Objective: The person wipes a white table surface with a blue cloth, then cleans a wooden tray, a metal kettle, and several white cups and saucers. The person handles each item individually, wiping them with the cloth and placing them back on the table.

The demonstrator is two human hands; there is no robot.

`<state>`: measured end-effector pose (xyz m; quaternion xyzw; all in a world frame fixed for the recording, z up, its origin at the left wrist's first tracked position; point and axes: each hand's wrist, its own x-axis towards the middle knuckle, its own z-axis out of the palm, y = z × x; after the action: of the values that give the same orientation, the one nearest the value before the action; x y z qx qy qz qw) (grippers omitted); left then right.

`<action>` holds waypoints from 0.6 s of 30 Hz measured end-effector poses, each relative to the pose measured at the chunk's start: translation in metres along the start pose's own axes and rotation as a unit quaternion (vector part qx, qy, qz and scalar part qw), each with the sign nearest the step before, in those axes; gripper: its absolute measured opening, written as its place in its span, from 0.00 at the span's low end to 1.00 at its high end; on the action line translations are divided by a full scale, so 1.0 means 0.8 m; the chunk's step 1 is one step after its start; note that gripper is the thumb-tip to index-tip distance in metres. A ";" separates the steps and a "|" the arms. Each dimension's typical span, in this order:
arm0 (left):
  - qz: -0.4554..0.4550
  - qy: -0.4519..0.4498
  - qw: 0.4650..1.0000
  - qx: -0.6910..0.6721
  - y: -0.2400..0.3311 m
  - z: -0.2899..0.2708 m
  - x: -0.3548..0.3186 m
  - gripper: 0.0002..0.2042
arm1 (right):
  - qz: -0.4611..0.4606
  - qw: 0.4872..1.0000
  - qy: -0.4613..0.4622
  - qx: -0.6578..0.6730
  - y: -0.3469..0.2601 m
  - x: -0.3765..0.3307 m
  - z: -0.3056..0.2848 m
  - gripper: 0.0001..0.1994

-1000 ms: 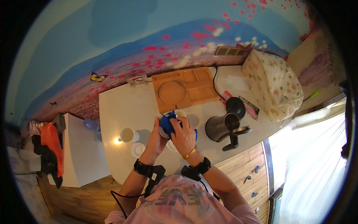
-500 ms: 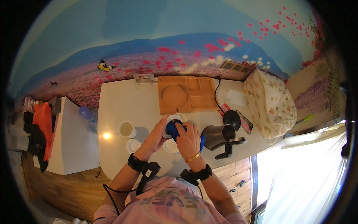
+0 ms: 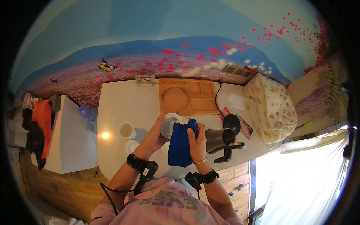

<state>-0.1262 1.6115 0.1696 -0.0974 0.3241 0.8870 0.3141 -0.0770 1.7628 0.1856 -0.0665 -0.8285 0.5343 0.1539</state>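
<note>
A white cup (image 3: 171, 125) is gripped in my left hand (image 3: 152, 139), its mouth turned up toward me. From my right hand (image 3: 198, 143) a blue cloth (image 3: 180, 146) hangs down, pinched under the thumb; its upper edge overlaps the cup's right side. Left of my left hand stands a white mug (image 3: 127, 130), with a small white lid or saucer (image 3: 131, 146) in front of it. Another white round piece is mostly hidden behind the cloth and my left hand. A dark metal gooseneck kettle (image 3: 215, 139) stands right beside my right hand.
Behind my hands a wooden tray (image 3: 175, 96) with compartments lies on the white table (image 3: 116, 99). A black round lid (image 3: 231, 123) sits by the kettle. A patterned fabric cover (image 3: 270, 107) stands at the right. A white cabinet (image 3: 77, 138) is at the left.
The cloth has come out of the cup and now hangs spread from my right hand. My left hand still holds the cup, now tipped a little differently.
</note>
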 end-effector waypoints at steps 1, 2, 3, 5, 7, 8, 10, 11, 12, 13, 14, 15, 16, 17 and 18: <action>-0.002 0.009 1.000 0.003 0.000 0.003 -0.001 0.25 | 0.036 0.999 -0.013 0.035 0.001 0.001 0.000 0.16; 0.002 0.007 1.000 0.003 -0.002 0.005 -0.002 0.25 | 0.041 0.998 -0.022 0.032 0.002 0.003 0.002 0.16; -0.004 0.026 1.000 0.004 -0.004 0.006 -0.005 0.24 | 0.044 0.998 -0.026 0.030 0.003 0.003 0.007 0.16; -0.040 0.038 0.998 0.020 -0.009 0.009 -0.009 0.24 | 0.029 0.999 -0.021 0.006 0.005 0.000 0.021 0.15; -0.070 0.053 0.996 0.016 -0.016 0.011 -0.008 0.24 | -0.007 0.999 -0.007 -0.031 0.007 -0.005 0.036 0.12; -0.058 0.051 0.997 0.001 -0.018 0.011 -0.008 0.24 | -0.071 0.995 0.011 -0.071 0.008 -0.007 0.040 0.13; -0.036 0.037 0.998 -0.035 -0.021 0.010 -0.003 0.24 | -0.200 0.969 0.040 -0.136 0.010 -0.008 0.046 0.16; -0.024 0.024 0.998 -0.044 -0.022 0.009 -0.001 0.24 | -0.192 0.970 0.020 -0.144 0.009 -0.013 0.045 0.17; -0.011 0.012 0.999 -0.052 -0.022 0.007 0.001 0.24 | -0.214 0.960 0.002 -0.179 0.009 -0.015 0.044 0.17; 0.001 -0.001 0.998 -0.060 -0.023 0.006 0.002 0.24 | -0.228 0.951 -0.010 -0.208 0.008 -0.018 0.042 0.17; 0.005 -0.003 0.998 -0.063 -0.024 0.006 0.003 0.24 | -0.241 0.941 -0.023 -0.237 0.006 -0.020 0.040 0.17; 0.008 -0.005 0.998 -0.066 -0.025 0.007 0.005 0.24 | -0.240 0.946 -0.026 -0.216 0.006 -0.019 0.038 0.18; 0.011 -0.007 0.998 -0.069 -0.026 0.008 0.006 0.24 | -0.213 0.960 -0.034 -0.178 0.005 -0.018 0.036 0.18; 0.004 -0.005 0.997 -0.071 -0.027 0.008 0.007 0.25 | -0.191 0.971 -0.043 -0.139 0.004 -0.015 0.032 0.18; -0.004 -0.001 0.997 -0.072 -0.026 0.009 0.007 0.25 | -0.165 0.980 -0.052 -0.095 0.003 -0.011 0.028 0.18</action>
<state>-0.1172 1.6315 0.1621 -0.1195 0.2589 0.9070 0.3099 -0.0765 1.7418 0.1729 0.0845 -0.8819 0.4232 0.1897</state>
